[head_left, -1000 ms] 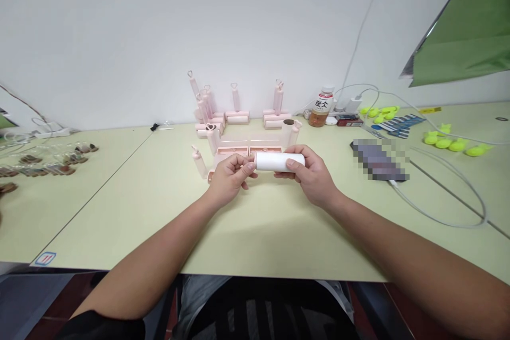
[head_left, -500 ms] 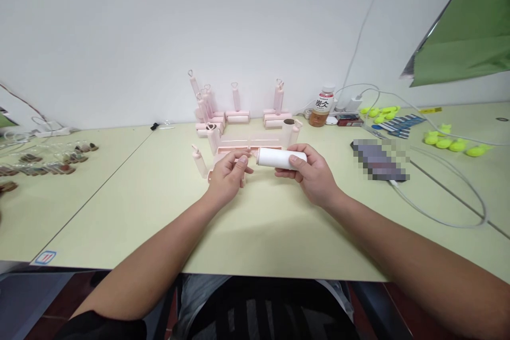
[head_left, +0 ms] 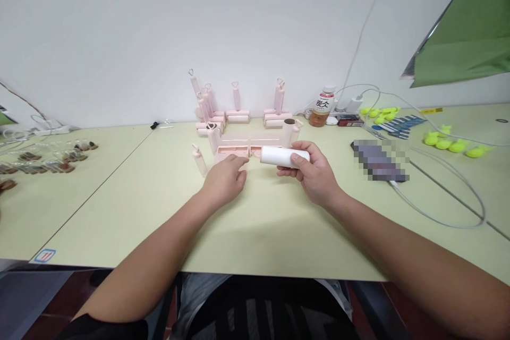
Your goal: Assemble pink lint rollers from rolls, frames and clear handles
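Right hand grips white roll, likely keeping one end clear. Left hand is open inside table's front edge

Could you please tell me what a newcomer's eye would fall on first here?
Probably the white cylindrical roll, held in the right hand near the centre. Behind it rise slim pale pink sticks with looped tops. The large green sheet at the upper right would likely catch the eye too.

It seems to be a workshop, since many similar pink pieces stand left of the bottle, yellow pieces right.
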`<state>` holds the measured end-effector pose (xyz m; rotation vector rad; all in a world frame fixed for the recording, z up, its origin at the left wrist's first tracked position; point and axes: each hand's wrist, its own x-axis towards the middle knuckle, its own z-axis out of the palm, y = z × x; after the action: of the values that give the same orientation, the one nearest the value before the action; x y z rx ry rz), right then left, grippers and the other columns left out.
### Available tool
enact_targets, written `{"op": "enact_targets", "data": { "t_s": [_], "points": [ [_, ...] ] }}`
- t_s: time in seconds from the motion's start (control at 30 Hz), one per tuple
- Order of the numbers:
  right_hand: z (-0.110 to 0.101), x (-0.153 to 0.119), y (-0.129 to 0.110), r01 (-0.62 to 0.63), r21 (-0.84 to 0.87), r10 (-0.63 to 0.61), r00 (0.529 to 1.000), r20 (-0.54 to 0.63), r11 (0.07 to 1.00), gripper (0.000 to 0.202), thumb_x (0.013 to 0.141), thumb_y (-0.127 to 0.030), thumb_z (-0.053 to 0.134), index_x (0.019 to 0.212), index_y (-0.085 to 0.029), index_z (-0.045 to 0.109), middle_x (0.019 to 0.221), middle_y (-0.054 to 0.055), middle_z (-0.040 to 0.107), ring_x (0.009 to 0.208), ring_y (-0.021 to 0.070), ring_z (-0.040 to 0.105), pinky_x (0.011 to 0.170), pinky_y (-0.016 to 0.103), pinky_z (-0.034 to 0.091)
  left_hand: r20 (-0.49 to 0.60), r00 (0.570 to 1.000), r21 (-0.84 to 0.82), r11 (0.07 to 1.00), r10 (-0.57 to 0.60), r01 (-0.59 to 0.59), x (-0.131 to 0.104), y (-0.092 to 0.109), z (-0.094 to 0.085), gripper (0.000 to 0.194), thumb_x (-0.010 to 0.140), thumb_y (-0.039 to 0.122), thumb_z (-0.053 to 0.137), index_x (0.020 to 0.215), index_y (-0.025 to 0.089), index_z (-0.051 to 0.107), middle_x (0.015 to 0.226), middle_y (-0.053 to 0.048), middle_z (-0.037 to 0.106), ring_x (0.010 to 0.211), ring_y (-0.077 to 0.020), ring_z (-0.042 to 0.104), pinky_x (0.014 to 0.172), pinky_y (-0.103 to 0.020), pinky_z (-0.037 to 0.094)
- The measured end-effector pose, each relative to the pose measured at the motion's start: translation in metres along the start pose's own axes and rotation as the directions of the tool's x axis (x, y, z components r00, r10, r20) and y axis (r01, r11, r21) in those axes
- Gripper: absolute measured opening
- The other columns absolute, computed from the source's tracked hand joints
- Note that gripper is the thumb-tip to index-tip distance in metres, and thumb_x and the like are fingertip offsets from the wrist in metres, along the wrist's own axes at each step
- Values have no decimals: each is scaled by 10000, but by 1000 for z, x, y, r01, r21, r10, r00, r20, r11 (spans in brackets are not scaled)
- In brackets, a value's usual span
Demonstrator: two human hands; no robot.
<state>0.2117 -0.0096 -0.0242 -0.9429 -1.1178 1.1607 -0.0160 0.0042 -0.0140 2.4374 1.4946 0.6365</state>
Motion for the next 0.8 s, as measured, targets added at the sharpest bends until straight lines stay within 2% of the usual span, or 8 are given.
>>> {"op": "enact_targets", "data": {
  "t_s": [0.1, 0.2, 0.33, 0.47, 0.53, 0.63, 0.73, 0.8],
  "points": [
    [1, 0, 0, -20, 12, 20, 1000, -19, 1000, 478, 713, -470, 742, 1040, -254, 469, 1024, 3, 627, 712, 180, 700, 747, 456, 615, 160, 975, 273, 956, -153, 105, 2, -7, -5, 246, 863, 191, 460, 1009, 170, 658, 1070, -111, 637, 845, -243, 642, 669, -335, 466],
    [1, 1, 0, -23, 29, 24, 999, -30, 999, 478, 703, -447, 750, 1039, -246, 474, 1008, 1, 631, 698, 172, 695, 700, 413, 609, 185, 955, 397, 907, -230, 141, 2, -7, -4, 215, 838, 162, 471, 971, 170, 640, 1054, -105, 617, 794, -229, 645, 622, -322, 456],
    [1, 1, -1, -11, 59, 12, 1000, -28, 998, 505, 697, -416, 761, 1068, -247, 462, 899, -25, 622, 617, 145, 657, 560, 330, 574, 242, 945, 439, 893, -222, 97, -2, 0, -4, 172, 871, 246, 491, 836, 169, 641, 966, -114, 643, 812, -260, 653, 625, -333, 450],
    [2, 2, -3, -71, 109, 71, 997, 1, 992, 540, 706, -427, 758, 1098, -254, 428, 694, -76, 569, 488, 119, 572, 423, 260, 494, 304, 925, 399, 912, -226, 92, -5, 4, -8, 308, 890, 354, 485, 657, 179, 586, 768, -117, 651, 715, -269, 639, 599, -340, 427],
    [2, 2, -5, -118, 142, 117, 993, 19, 983, 532, 707, -442, 758, 1080, -250, 431, 644, -82, 556, 468, 113, 547, 392, 237, 464, 335, 914, 275, 952, -229, 138, -4, 1, -10, 298, 850, 381, 542, 625, 187, 554, 684, -89, 632, 628, -237, 611, 555, -317, 411],
    [5, 1, -5, -182, 179, 173, 983, 62, 967, 488, 716, -455, 760, 1029, -238, 456, 612, -76, 559, 462, 106, 525, 371, 220, 443, 409, 878, -113, 941, -249, 319, 1, -5, -9, 253, 833, 430, 575, 726, 203, 552, 657, -37, 617, 515, -170, 555, 456, -259, 375],
    [7, -1, -4, -236, 186, 219, 970, 109, 954, 458, 723, -470, 766, 981, -226, 477, 585, -68, 566, 452, 101, 512, 362, 211, 436, 475, 833, -484, 706, -283, 516, 7, -8, -5, 204, 869, 432, 537, 918, 236, 507, 735, -6, 634, 489, -147, 559, 397, -228, 372],
    [9, -2, -2, -264, 177, 245, 962, 123, 948, 472, 706, -487, 781, 962, -224, 483, 577, -65, 572, 450, 99, 510, 358, 206, 436, 474, 835, -639, 542, -281, 545, 9, -4, -1, 204, 861, 397, 560, 966, 249, 467, 715, 23, 608, 459, -133, 545, 391, -226, 392]
  ]
}}
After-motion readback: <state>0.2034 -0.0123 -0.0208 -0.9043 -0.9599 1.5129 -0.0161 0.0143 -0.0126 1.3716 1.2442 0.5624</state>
